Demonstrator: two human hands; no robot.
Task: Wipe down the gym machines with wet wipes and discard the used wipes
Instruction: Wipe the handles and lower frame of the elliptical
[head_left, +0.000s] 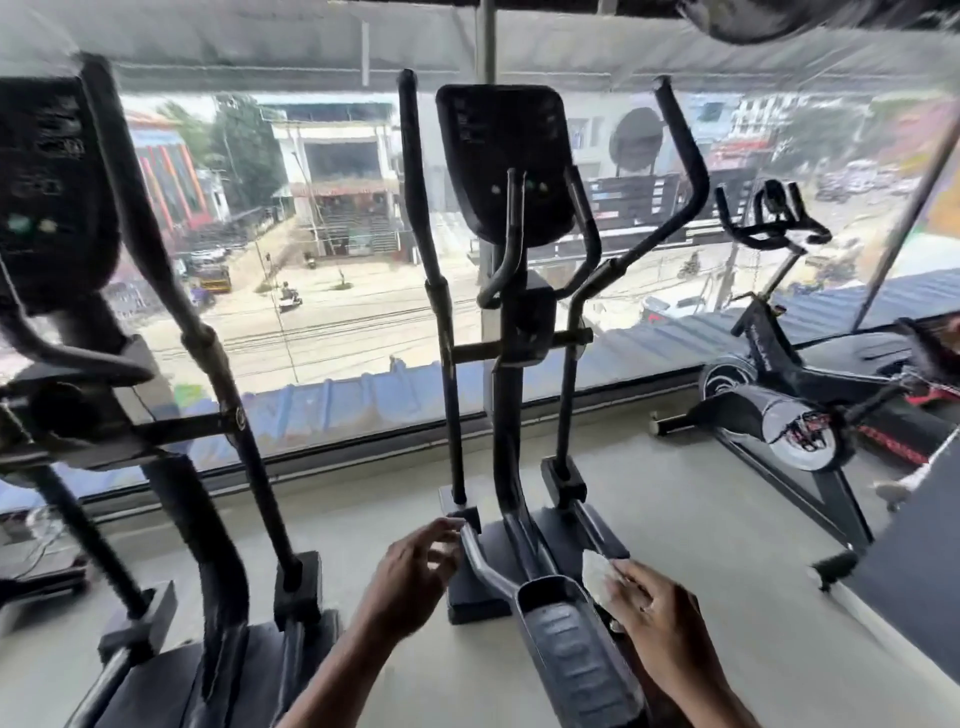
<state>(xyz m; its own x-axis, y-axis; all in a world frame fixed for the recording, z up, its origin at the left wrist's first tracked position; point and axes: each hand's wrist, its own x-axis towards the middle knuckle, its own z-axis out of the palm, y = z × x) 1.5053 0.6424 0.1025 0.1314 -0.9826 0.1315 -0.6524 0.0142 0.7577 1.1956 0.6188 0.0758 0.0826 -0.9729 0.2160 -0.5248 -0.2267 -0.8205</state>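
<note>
Gym floor (701, 519) by a wide window (337, 260) over a street. Right hand (660, 618) low beside an elliptical's pedal (566, 634), fingers pinching a white wet wipe (597, 574). Left hand (410, 577) near the pedal arm (480, 564), fingers loosely spread, holding nothing. Second elliptical (171, 415) left, spin bike (779, 405) right.

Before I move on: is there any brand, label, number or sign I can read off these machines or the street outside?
None can be read.
Middle elliptical console: markings blurred.
Left elliptical console: markings blurred.
Spin bike frame: lettering too small and blurred.
Red lettering on spin bike base: blurred.
Shop signs across the street: too blurred.
</note>
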